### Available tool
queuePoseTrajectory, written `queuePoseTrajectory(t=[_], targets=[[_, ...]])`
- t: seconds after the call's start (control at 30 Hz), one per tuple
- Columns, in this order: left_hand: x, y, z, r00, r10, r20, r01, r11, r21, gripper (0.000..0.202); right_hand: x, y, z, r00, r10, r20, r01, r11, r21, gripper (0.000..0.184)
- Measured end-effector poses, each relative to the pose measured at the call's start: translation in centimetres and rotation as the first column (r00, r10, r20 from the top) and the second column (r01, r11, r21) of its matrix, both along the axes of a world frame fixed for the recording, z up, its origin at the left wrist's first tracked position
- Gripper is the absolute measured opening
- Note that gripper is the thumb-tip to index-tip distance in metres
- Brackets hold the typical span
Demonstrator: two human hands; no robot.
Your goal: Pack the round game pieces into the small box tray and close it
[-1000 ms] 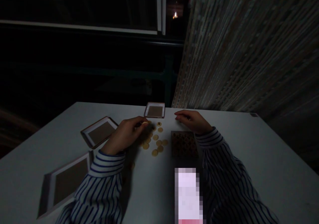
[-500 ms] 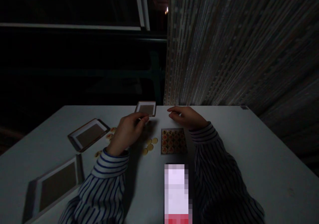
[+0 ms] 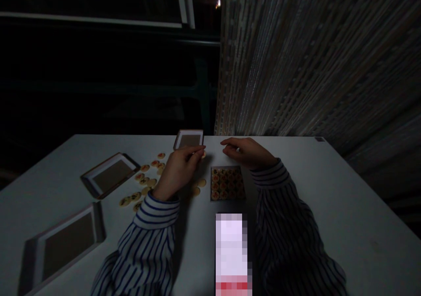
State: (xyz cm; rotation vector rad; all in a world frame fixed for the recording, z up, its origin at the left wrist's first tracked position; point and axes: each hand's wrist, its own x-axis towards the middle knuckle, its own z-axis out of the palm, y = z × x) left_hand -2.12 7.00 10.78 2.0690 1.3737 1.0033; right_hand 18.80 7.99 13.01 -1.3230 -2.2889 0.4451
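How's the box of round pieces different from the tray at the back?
The filled box holds rows of round pieces; the far tray shows its brown bottom. The filled box is nearer you; the far tray is beyond the left hand. Both are open-topped.

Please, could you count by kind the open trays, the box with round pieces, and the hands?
Trays: 3 (near left tray, farther left tray, far middle tray)
Box with round pieces: 1
Hands: 2 (left hand, right hand)
Total: 6

White table [image 3: 329, 208], discs [image 3: 145, 168], trays [image 3: 114, 176], filled box [image 3: 211, 185]
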Motion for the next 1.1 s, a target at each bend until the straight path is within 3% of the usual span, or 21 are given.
queuePoseTrajectory(t=[0.13,0.27,0.43,0.53,1.1], targets=[[0.2,0.5,-0.8,0.999,-0.041,0.035,0.043,0.996,-0.077,0.037,-0.4,0.1,-0.2,0.999,0.008,0.035,-0.007,1.0,-0.028,0.032],[1.2,0.7,-1.4,0.982,-0.058,0.182,0.097,0.973,-0.21,0.038,-0.6,0.3,-0.6,0.997,0.026,0.067,-0.024,0.999,-0.032,0.031],[2.1,0.6,-1.5,0.932,0.075,0.354,0.057,0.936,-0.348,0.039,-0.7,0.6,-1.1,0.992,0.067,0.104,-0.063,0.997,-0.033,0.031],[2.1,0.8,-1.9,0.92,0.116,0.373,0.021,0.939,-0.344,0.034,-0.8,0.7,-1.3,0.989,0.095,0.11,-0.092,0.995,-0.038,0.031],[2.0,1.4,-2.7,0.923,0.041,0.382,0.092,0.941,-0.325,0.028,-1.8,0.9,-1.9,0.988,0.113,0.102,-0.109,0.993,-0.043,0.025]])
